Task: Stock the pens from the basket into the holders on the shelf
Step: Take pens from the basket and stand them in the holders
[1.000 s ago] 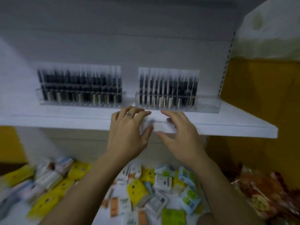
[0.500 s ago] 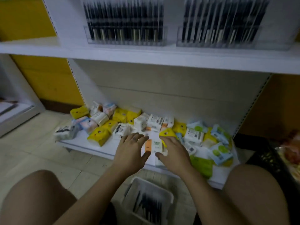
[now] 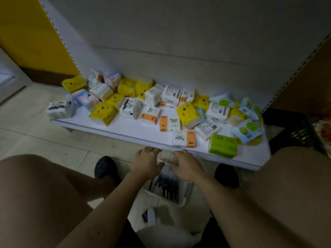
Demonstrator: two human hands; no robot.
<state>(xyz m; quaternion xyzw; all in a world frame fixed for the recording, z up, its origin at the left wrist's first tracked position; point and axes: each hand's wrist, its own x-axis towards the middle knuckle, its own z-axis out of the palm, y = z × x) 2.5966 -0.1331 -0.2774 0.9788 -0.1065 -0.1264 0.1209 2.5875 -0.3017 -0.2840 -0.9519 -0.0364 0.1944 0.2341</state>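
Head view: left hand point(image 3: 146, 162) and right hand point(image 3: 189, 166) have dropped from shelf height.
Both spread, seemingly empty, over the white slotted plastic basket point(image 3: 152, 200) at 6 o'clock; slim dark pens point(image 3: 166, 187) lie inside.

A white plastic basket point(image 3: 186, 192) sits upright on the tiled floor point(image 3: 53, 144), just in front of the front edge of the lower shelf point(image 3: 136, 129). Inside it, dark-bodied pens point(image 3: 167, 187) lie side by side in a loose bundle, their lengths pointing toward that shelf; blur hides their finer details.
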